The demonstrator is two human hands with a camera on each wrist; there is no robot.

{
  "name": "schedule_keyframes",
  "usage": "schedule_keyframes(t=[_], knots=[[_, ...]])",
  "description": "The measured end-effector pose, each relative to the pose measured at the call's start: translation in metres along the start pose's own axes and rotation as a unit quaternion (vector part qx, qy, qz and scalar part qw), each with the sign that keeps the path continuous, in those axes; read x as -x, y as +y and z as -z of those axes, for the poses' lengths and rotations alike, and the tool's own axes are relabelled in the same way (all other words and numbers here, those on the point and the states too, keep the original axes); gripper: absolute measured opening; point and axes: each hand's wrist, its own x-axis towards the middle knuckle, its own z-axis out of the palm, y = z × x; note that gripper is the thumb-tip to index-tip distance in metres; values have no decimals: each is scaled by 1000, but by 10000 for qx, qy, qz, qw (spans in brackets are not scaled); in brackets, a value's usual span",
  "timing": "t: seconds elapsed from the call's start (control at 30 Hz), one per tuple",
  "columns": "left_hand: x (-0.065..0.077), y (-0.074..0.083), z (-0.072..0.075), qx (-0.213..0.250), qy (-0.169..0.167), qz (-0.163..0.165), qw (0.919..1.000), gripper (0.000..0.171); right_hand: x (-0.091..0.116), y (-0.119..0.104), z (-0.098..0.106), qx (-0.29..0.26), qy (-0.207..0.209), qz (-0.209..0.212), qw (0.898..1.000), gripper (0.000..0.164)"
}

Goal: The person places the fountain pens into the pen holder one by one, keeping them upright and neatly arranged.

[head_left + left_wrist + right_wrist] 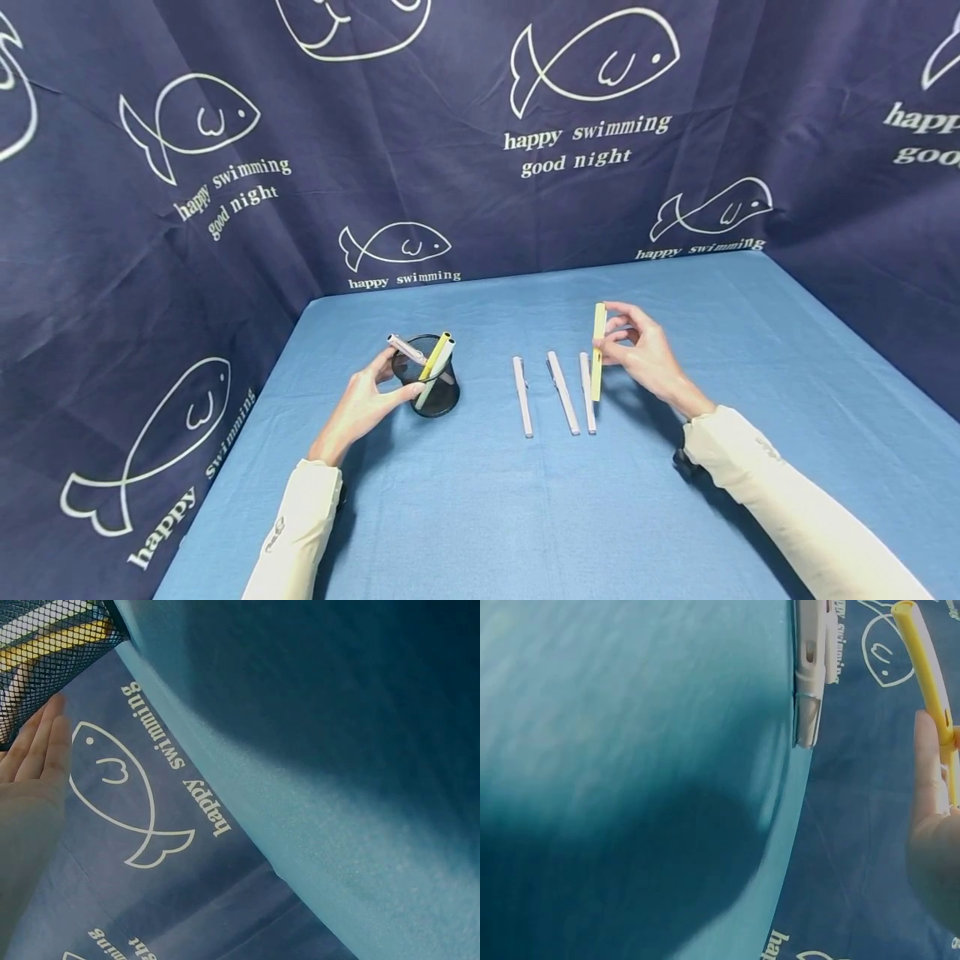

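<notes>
My left hand (363,406) holds a black mesh pen holder (442,403), its thumb at the near side and its fingers round the left side. Inside lean a yellow pen (434,358), a pale pen (437,379) and a pinkish-white pen (406,347). In the left wrist view, the mesh wall (56,664) shows beside the fingertips. Off the table, my right hand (643,354) pinches another yellow pen (597,358) that points nearly upright. Three pale pink pens, the left one (522,397), the middle one (563,392) and the right one (587,400), lie between the hands.
A blue cloth (465,517) covers the table. Behind and at the sides hangs a dark blue curtain (465,158) with white fish drawings and lettering. The right pale pen lies close under the raised yellow pen.
</notes>
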Motion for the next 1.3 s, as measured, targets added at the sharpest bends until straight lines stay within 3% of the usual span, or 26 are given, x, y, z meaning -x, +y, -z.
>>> schedule_keyframes(t=[0.33,0.67,1.3], knots=[[0,-2,0,-17,6,-45,10000,87,-3,0,-13,-48,-85,-2,10000,65],[0,-1,0,64,12,-126,9999,83,-8,1,-22,68,-155,393,9991,61],[0,-1,0,92,22,-142,9999,80,-12,-4,-43,6,-375,686,9969,63]])
